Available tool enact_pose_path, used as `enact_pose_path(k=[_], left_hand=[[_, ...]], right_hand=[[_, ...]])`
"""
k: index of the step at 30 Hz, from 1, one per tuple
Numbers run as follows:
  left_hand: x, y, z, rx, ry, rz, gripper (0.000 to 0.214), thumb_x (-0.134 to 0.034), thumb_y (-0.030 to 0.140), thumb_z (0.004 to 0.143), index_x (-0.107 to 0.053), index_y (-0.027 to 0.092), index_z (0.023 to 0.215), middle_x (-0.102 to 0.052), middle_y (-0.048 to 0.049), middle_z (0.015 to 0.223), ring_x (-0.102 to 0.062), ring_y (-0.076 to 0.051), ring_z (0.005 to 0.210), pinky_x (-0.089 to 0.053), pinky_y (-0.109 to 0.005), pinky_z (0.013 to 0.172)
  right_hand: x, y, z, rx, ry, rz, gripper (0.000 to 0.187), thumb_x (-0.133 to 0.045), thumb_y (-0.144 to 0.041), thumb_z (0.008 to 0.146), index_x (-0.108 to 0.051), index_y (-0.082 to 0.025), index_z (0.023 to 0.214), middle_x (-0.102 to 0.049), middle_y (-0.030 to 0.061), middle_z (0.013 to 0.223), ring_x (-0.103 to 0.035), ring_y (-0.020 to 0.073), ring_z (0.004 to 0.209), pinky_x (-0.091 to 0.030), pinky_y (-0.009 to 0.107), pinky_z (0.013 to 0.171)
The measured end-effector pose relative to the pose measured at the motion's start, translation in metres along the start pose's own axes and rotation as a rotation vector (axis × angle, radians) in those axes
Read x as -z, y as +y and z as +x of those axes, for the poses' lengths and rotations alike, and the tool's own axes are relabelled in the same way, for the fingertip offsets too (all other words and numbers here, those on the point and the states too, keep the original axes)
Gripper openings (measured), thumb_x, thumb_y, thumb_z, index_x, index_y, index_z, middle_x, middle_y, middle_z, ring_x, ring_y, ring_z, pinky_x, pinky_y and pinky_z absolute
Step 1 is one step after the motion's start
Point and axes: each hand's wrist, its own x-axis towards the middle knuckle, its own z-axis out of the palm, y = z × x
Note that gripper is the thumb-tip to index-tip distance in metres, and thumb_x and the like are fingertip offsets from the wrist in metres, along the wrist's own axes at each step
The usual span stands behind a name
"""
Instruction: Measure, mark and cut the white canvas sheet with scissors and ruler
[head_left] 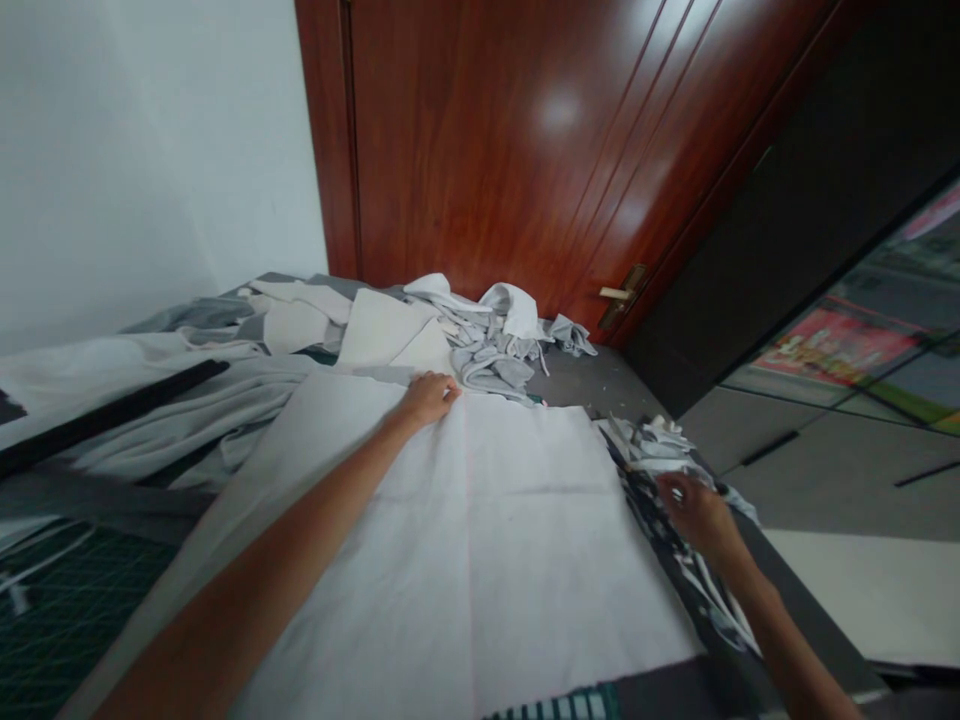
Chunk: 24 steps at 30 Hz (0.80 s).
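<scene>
The left hand (429, 398) sits on the top edge of a white cloth (465, 560) spread mid-frame, its grip pressed together, though I can't tell if it's pinching. At right, the right hand (694, 510) curls into black-and-white scraps (649, 450) beside the cloth — its hold is unclear too. A wooden door (480, 150) stands beyond.

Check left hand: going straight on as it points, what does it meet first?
Probably the crumpled pale grey fabric heap just past the far edge of the white cloth sheet under the left hand; depth is unclear.
</scene>
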Motion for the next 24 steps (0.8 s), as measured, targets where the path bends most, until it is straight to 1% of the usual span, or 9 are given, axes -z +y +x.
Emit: enact_pose_path(k=[1,3,6,10,13,15,18,22,24], left_hand=[[0.0,0.0,0.001,0.001,0.003,-0.005,0.023,-0.052,0.034,0.096,-0.072,0.022,0.099,-0.077,-0.0064,0.112,-0.065,-0.028,0.112,-0.044,-0.043,0.103],[-0.001,0.0,0.001,0.003,0.005,-0.01,0.024,-0.051,0.034,0.095,-0.072,0.022,0.099,-0.076,-0.0078,0.112,-0.064,-0.029,0.112,-0.044,-0.045,0.103],[-0.001,0.0,0.002,0.003,0.002,-0.011,0.025,-0.051,0.033,0.095,-0.072,0.021,0.099,-0.076,-0.0086,0.112,-0.064,-0.03,0.112,-0.044,-0.046,0.104],[0.001,0.003,0.0,0.007,0.001,-0.001,0.024,-0.051,0.032,0.095,-0.072,0.022,0.1,-0.076,-0.0077,0.114,-0.063,-0.029,0.114,-0.043,-0.045,0.105],[0.003,0.004,-0.001,0.009,-0.005,0.009,0.024,-0.052,0.031,0.096,-0.072,0.021,0.102,-0.076,-0.0086,0.114,-0.063,-0.03,0.114,-0.044,-0.045,0.104],[0.004,0.005,-0.002,0.009,-0.01,0.012,0.024,-0.052,0.031,0.096,-0.072,0.02,0.103,-0.076,-0.0088,0.115,-0.063,-0.03,0.113,-0.044,-0.045,0.103],[0.003,0.005,-0.002,0.006,-0.012,0.007,0.024,-0.052,0.032,0.096,-0.072,0.021,0.103,-0.076,-0.0077,0.115,-0.063,-0.028,0.113,-0.043,-0.044,0.103],[0.001,0.003,-0.001,0.014,-0.002,-0.003,0.023,-0.053,0.032,0.096,-0.072,0.021,0.101,-0.076,-0.0079,0.113,-0.063,-0.029,0.114,-0.043,-0.044,0.103],[0.001,0.002,0.0,0.013,0.003,-0.005,0.024,-0.052,0.033,0.096,-0.072,0.021,0.1,-0.076,-0.0086,0.113,-0.063,-0.029,0.113,-0.043,-0.044,0.102]], right_hand=[[0.002,0.008,-0.018,0.03,-0.025,-0.028,0.033,-0.048,-0.046,0.087,-0.07,-0.021,0.085,-0.078,0.0143,0.089,-0.073,0.0305,0.083,-0.056,0.042,0.08],[0.001,0.016,-0.047,0.07,-0.046,-0.082,0.035,-0.047,-0.044,0.089,-0.071,-0.02,0.093,-0.078,0.0161,0.096,-0.073,0.0323,0.092,-0.057,0.046,0.087],[-0.002,0.014,-0.065,0.069,-0.057,-0.164,0.038,-0.044,-0.043,0.094,-0.071,-0.018,0.104,-0.077,0.0174,0.105,-0.071,0.0339,0.1,-0.055,0.049,0.094],[-0.001,0.007,-0.048,0.054,-0.125,-0.246,0.036,-0.046,-0.042,0.093,-0.07,-0.018,0.104,-0.075,0.016,0.096,-0.071,0.0337,0.093,-0.055,0.049,0.089],[0.0,0.007,-0.029,0.084,-0.146,-0.332,0.036,-0.049,-0.042,0.091,-0.066,-0.017,0.111,-0.072,0.0173,0.105,-0.068,0.0359,0.102,-0.054,0.05,0.091],[-0.002,0.009,-0.023,0.057,-0.135,-0.386,0.041,-0.051,-0.044,0.09,-0.062,-0.014,0.115,-0.069,0.0202,0.111,-0.067,0.0379,0.105,-0.053,0.051,0.091],[-0.004,0.009,-0.023,-0.004,-0.132,-0.414,0.047,-0.053,-0.049,0.088,-0.059,-0.011,0.114,-0.069,0.0227,0.108,-0.067,0.0383,0.105,-0.052,0.051,0.092],[-0.003,0.001,-0.031,-0.105,-0.087,-0.493,0.053,-0.05,-0.056,0.088,-0.058,-0.013,0.117,-0.068,0.0233,0.113,-0.064,0.0415,0.11,-0.05,0.056,0.091],[-0.001,-0.002,-0.034,-0.123,-0.082,-0.506,0.053,-0.047,-0.057,0.09,-0.059,-0.013,0.116,-0.068,0.0226,0.114,-0.064,0.0414,0.11,-0.049,0.057,0.091]])
